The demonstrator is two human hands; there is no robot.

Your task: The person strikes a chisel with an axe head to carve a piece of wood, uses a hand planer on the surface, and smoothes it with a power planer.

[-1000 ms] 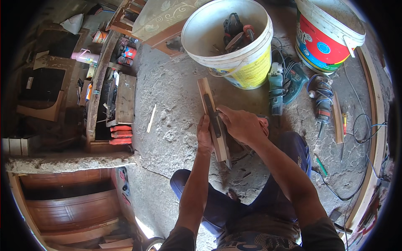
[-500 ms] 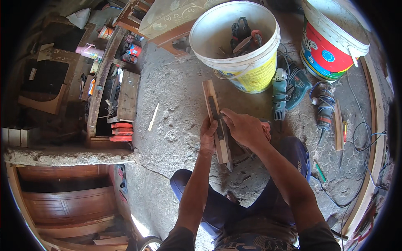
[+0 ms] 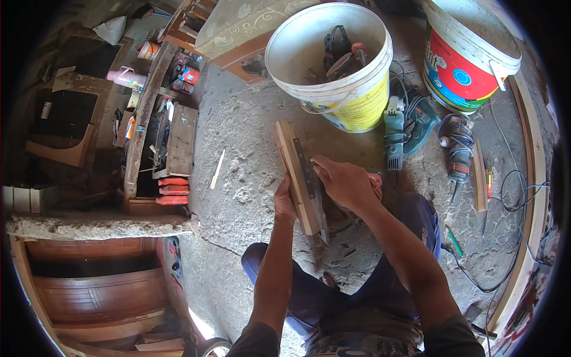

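My left hand (image 3: 285, 202) is closed around the left side of a wooden bar (image 3: 289, 168), which slants up and to the left. A dark narrow metal strip (image 3: 304, 169) with small holes lies along the bar's right side. My right hand (image 3: 345, 183) is just right of the strip, fingers bent and closed together near its upper part. Whatever they pinch, if anything, is hidden. Below the bar's lower end a pointed grey metal tip (image 3: 324, 236) sticks out.
A white bucket with tools (image 3: 351, 89) stands ahead, with a red-labelled bucket (image 3: 464, 77) right of it. Corded power tools (image 3: 395, 134) lie beside them, and another tool (image 3: 458, 157) further right. A green pen-like stick (image 3: 455, 244) and a wood strip (image 3: 217, 169) lie on rough concrete.
The wooden bar has shifted left and rolled, so more of its face shows. My left hand moved left with it. My right fingers have come off the dark strip to its right side.
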